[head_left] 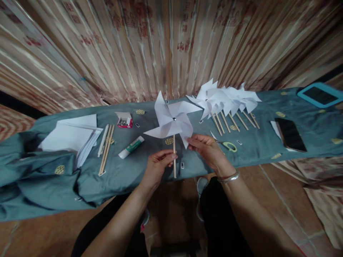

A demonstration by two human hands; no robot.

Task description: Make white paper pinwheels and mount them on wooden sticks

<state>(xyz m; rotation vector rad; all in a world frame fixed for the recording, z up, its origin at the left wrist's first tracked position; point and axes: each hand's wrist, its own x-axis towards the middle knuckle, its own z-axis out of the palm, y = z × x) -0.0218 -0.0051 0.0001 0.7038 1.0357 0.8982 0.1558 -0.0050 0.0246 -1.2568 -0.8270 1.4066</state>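
A white paper pinwheel (pixel 173 123) with a silver pin at its centre stands upright over the middle of the cloth. Its wooden stick (pixel 174 167) is pinched between the thumb and fingers of my left hand (pixel 158 164). My right hand (pixel 207 148), a bracelet at its wrist, is closed at the tip of the lower right blade. Just right of that hand lie scissors (pixel 229 145) with light green handles. A glue stick (pixel 131 147) rests on the cloth left of my left hand. Behind it sits a small red box of metal pins (pixel 124 120).
Several finished pinwheels (pixel 227 100) lie overlapping at the back right. Folded white paper (pixel 71 137), a white pen (pixel 103 141) and wooden sticks (pixel 107 150) are at the left. A phone (pixel 291 134) and a blue-framed tablet-like object (pixel 320 95) lie right. A curtain (pixel 160 46) hangs behind.
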